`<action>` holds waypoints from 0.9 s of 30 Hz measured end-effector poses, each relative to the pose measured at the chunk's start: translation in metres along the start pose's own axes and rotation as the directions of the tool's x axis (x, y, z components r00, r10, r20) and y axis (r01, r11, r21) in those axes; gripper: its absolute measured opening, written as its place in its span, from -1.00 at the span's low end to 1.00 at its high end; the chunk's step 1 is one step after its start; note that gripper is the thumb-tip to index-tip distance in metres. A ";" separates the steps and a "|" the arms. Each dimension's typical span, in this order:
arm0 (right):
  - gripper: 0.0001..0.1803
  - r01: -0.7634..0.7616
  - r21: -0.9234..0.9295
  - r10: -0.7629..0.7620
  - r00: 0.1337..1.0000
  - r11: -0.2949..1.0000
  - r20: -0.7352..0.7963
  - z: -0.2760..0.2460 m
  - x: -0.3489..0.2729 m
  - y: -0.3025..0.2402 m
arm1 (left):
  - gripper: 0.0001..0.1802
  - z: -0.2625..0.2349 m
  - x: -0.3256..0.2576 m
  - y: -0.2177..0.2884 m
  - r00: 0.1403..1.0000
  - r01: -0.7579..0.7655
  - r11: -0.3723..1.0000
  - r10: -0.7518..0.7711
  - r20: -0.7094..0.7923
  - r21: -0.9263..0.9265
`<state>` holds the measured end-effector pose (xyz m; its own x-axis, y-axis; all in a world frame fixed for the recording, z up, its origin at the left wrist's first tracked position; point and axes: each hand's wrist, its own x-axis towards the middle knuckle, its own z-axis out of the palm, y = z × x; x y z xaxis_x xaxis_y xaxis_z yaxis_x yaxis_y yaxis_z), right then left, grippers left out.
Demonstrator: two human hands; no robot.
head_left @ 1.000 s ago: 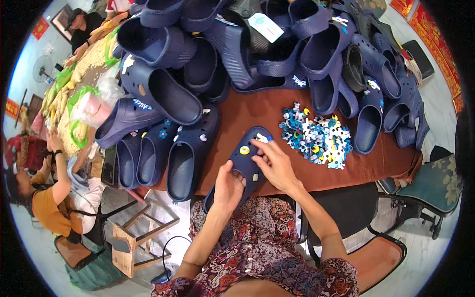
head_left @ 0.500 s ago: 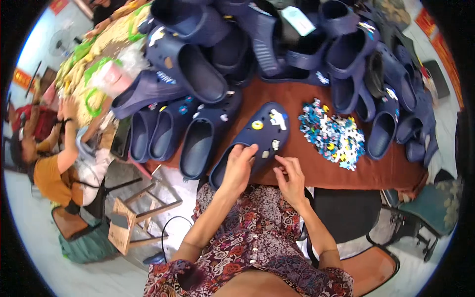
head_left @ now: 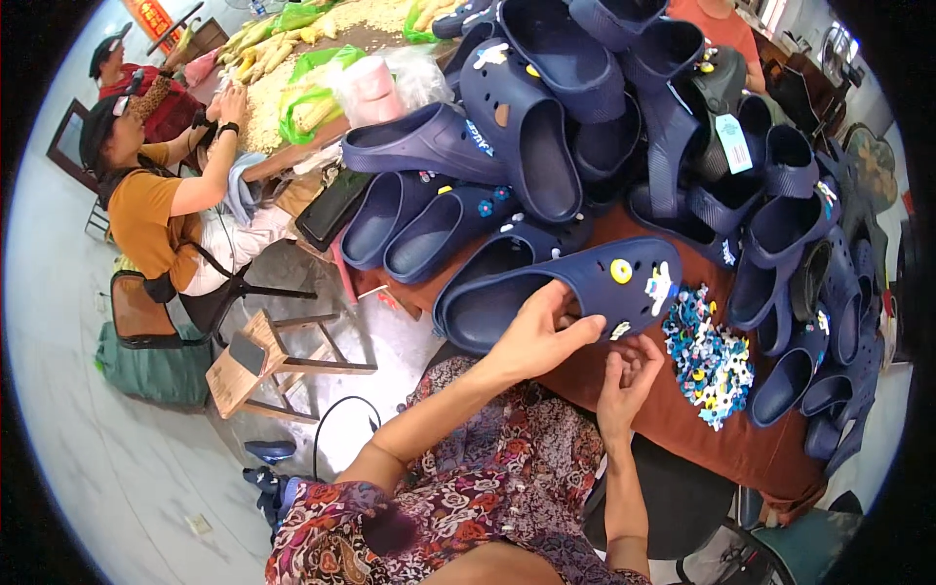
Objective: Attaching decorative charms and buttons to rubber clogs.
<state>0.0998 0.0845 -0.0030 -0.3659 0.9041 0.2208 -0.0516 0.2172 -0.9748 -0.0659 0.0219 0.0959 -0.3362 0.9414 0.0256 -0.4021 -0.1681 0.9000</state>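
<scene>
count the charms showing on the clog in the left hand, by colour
Yellow ring-shaped charm: 1
White-and-blue figure-shaped charm: 1
Small pale charm: 1
Total: 3 showing on the perforated navy-blue clog in the left hand

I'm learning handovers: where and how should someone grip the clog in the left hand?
Probably pinch the heel rim, coming from the person's left: the clog's heel end points that way, clear of the left hand at its opening and the charms on its toe.
</scene>
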 end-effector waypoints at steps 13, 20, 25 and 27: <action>-0.36 -0.310 0.465 0.221 0.946 0.829 0.237 -0.002 0.041 -0.028 | -0.63 0.006 0.010 0.072 0.963 -0.267 0.684 0.210 0.167 0.679; -0.34 -0.208 0.451 0.170 0.978 0.868 0.122 -0.023 0.044 -0.043 | -0.72 0.038 0.029 0.077 0.873 -0.464 0.294 0.315 0.373 0.836; -0.35 -0.115 0.633 0.165 0.986 0.765 -0.021 -0.048 0.055 -0.058 | -0.59 0.059 0.029 0.072 0.456 -0.787 0.116 0.770 0.446 0.606; -0.36 -0.076 0.698 0.187 0.979 0.712 -0.084 -0.060 0.066 -0.069 | -0.62 0.050 0.021 0.049 0.419 -0.814 0.149 0.820 0.390 0.562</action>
<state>0.1352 0.1509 0.0808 -0.2900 0.9563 0.0368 -0.6578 -0.1713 -0.7334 -0.0496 0.0483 0.1623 -0.1389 0.3709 0.9182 0.6920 -0.6269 0.3579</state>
